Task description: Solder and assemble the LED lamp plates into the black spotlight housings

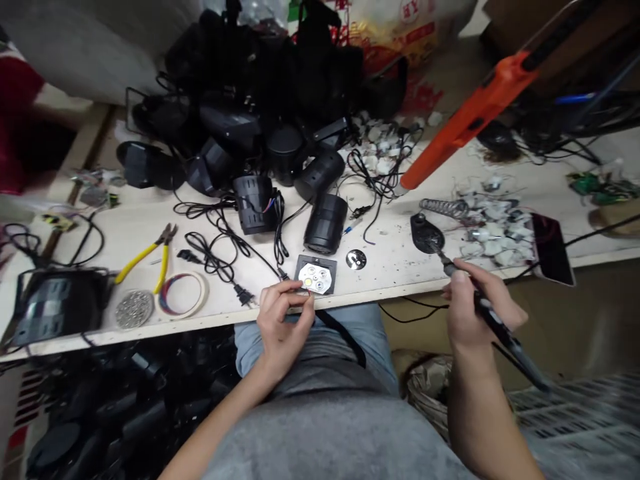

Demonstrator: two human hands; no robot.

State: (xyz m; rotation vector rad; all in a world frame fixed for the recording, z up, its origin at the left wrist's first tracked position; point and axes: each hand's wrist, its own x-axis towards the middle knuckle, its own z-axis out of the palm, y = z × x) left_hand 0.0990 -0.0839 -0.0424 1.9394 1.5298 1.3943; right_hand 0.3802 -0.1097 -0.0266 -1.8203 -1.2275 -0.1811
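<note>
My right hand (pixel 475 307) grips a soldering iron (pixel 493 317) like a pen. The iron's tip meets the black base of a small stand (pixel 426 235), which has a metal coil (pixel 444 208) behind it. My left hand (pixel 286 313) is at the bench's front edge, its fingers pinched on what looks like a thin reddish wire at a white LED board (pixel 320 279). That board, with several round lenses or LEDs, lies on a dark square plate (pixel 331 265). Close by on the right lies a shiny round disc (pixel 356 259). Fingers partly cover the board's left edge.
Black lamp housings (pixel 326 223) and coiled cords (pixel 215 257) crowd the bench behind. Yellow-handled cutters (pixel 163 257), a tape roll (pixel 203 293) and a wire-filled dish (pixel 134 309) are at left. An orange tool (pixel 465 123) slants overhead; a phone (pixel 553 250) lies beside white pieces (pixel 500 233).
</note>
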